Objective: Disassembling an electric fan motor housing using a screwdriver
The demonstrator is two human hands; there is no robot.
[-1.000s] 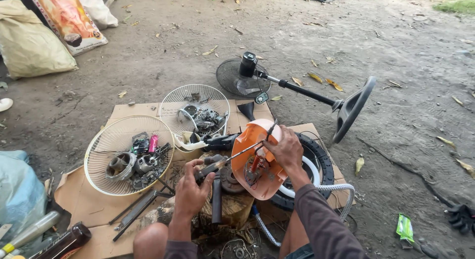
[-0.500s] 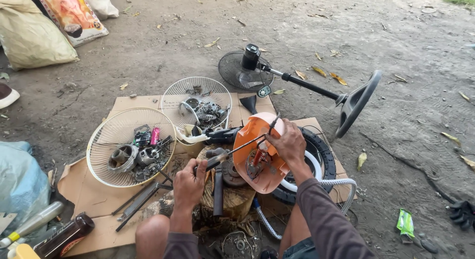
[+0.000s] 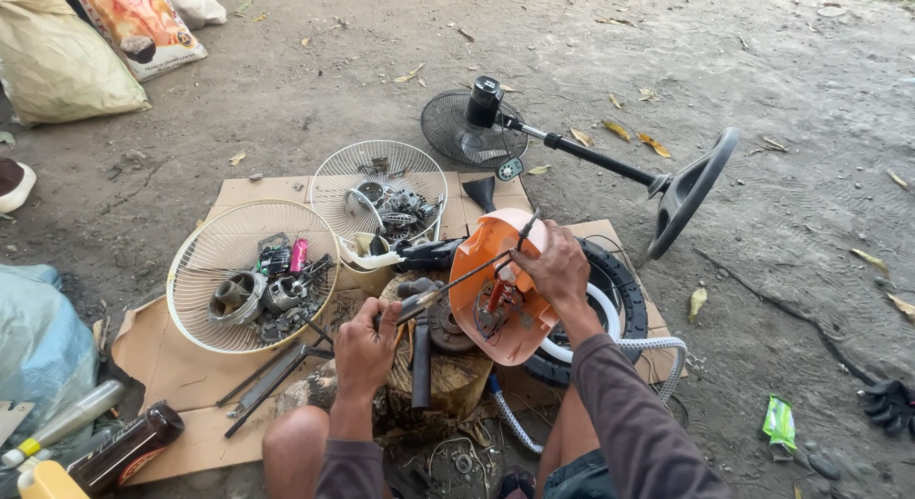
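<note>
Over wood block — left hand (image 3: 367, 345) fingers grip screwdriver (image 3: 448, 289) | right hand (image 3: 553, 267) fingers clasp orange housing (image 3: 500, 275)

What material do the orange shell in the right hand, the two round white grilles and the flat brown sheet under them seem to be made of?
Orange curved shell, held by the right hand: probably moulded plastic, smooth with an even colour. Two round white grilles: likely painted or coated metal wire, thin radial spokes. Flat brown sheet: cardboard, matte with creased, torn edges. The left hand grips a thin rod-like tool, seemingly metal.
</note>
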